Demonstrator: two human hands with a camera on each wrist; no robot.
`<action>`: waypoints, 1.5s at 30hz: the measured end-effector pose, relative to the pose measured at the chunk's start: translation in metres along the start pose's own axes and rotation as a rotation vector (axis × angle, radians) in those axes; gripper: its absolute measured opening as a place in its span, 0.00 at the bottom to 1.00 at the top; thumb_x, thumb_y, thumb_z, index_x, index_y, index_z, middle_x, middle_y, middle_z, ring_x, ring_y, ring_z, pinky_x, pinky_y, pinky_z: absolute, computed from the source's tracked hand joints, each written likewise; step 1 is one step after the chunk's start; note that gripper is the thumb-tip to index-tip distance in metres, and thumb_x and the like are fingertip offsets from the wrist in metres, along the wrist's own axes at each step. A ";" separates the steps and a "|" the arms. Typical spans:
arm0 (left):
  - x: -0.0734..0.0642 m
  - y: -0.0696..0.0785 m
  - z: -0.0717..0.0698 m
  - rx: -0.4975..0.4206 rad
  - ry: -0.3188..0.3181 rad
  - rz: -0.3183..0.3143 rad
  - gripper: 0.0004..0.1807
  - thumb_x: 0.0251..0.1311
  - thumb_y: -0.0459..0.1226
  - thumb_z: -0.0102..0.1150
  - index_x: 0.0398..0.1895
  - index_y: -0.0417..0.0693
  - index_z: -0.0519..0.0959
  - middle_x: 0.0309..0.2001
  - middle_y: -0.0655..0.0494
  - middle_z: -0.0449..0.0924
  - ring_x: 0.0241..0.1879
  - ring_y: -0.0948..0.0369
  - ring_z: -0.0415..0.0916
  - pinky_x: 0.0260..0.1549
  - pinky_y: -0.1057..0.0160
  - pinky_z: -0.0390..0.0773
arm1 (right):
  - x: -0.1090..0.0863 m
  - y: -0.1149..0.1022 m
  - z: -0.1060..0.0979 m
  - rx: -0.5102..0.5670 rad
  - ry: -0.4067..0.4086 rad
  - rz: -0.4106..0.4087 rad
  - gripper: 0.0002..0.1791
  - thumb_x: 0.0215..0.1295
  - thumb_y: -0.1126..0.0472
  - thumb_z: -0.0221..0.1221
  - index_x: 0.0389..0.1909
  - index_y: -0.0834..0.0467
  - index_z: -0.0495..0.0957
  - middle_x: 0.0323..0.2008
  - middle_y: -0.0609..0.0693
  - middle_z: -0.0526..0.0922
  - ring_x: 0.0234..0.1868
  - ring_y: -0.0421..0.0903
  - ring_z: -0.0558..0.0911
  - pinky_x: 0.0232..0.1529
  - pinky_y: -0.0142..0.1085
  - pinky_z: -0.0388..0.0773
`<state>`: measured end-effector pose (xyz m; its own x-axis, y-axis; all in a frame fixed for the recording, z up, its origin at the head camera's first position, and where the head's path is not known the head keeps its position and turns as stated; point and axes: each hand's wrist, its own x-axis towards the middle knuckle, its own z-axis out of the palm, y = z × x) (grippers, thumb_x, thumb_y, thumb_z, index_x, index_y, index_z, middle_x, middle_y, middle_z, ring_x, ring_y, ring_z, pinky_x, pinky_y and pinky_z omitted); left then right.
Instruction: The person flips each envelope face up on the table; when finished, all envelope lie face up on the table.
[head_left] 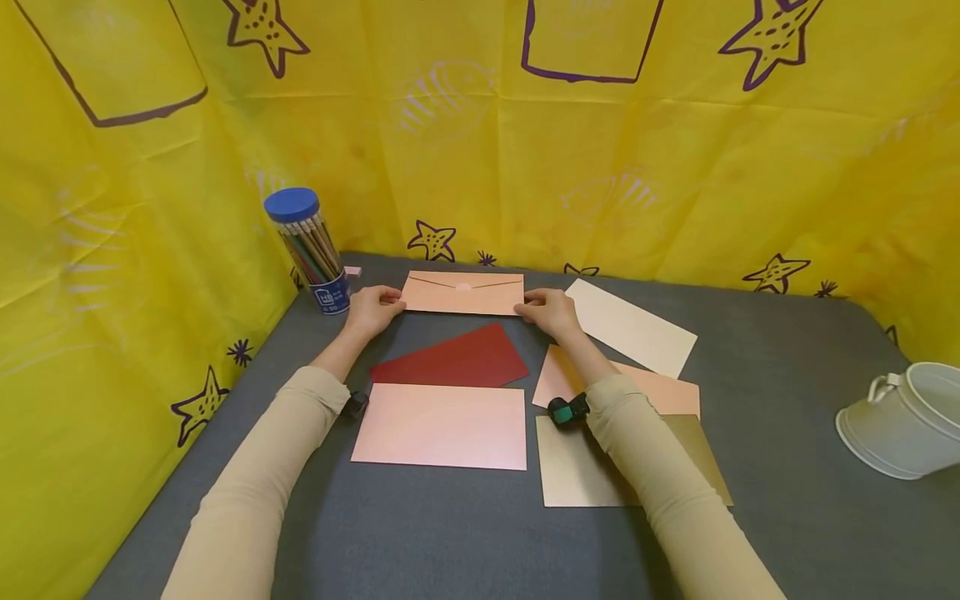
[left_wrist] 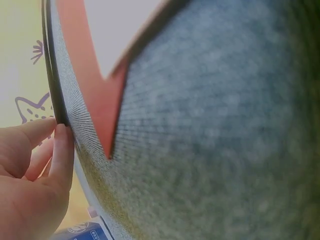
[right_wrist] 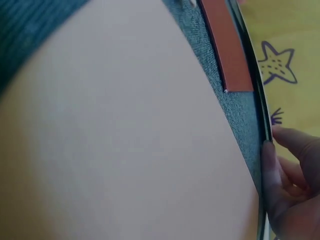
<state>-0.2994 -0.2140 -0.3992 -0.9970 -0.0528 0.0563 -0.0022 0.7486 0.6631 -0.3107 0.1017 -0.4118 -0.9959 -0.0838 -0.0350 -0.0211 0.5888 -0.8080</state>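
A peach envelope, its flap side with a pale round seal facing me, is held by both hands at the far side of the table. My left hand pinches its left end, and my right hand pinches the right end. In the left wrist view the envelope appears edge-on as a thin dark strip between thumb and fingers of the left hand. The right wrist view likewise has the right hand gripping that narrow edge. Nearer me lie a red envelope and a pink envelope, which overlaps it.
On the right a cream envelope, another peach envelope and a gold one lie partly under my right arm. A pencil tub with blue lid stands back left. A white bucket sits far right. Yellow cloth hangs behind.
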 end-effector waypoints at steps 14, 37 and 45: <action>-0.002 0.007 0.003 0.120 -0.038 0.054 0.22 0.66 0.37 0.58 0.57 0.30 0.75 0.50 0.36 0.79 0.50 0.46 0.76 0.54 0.51 0.74 | -0.001 -0.002 0.000 -0.121 -0.005 -0.074 0.25 0.66 0.56 0.61 0.62 0.63 0.75 0.37 0.56 0.83 0.32 0.47 0.77 0.30 0.31 0.66; -0.061 -0.001 -0.013 0.223 -0.363 0.328 0.34 0.66 0.42 0.58 0.70 0.34 0.63 0.69 0.34 0.62 0.69 0.40 0.57 0.66 0.42 0.57 | -0.037 0.000 -0.022 -0.312 -0.335 -0.443 0.32 0.69 0.57 0.59 0.68 0.67 0.64 0.63 0.65 0.68 0.62 0.59 0.70 0.63 0.50 0.67; -0.087 -0.009 -0.022 0.211 -0.502 0.421 0.35 0.67 0.43 0.57 0.73 0.39 0.60 0.73 0.39 0.56 0.72 0.43 0.52 0.65 0.42 0.57 | -0.045 -0.003 -0.025 -0.418 -0.493 -0.562 0.35 0.69 0.53 0.60 0.72 0.61 0.61 0.72 0.58 0.60 0.73 0.55 0.56 0.71 0.49 0.54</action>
<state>-0.2109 -0.2308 -0.3935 -0.8310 0.5454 -0.1090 0.4291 0.7534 0.4983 -0.2685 0.1239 -0.3934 -0.6775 -0.7352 -0.0242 -0.6276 0.5949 -0.5023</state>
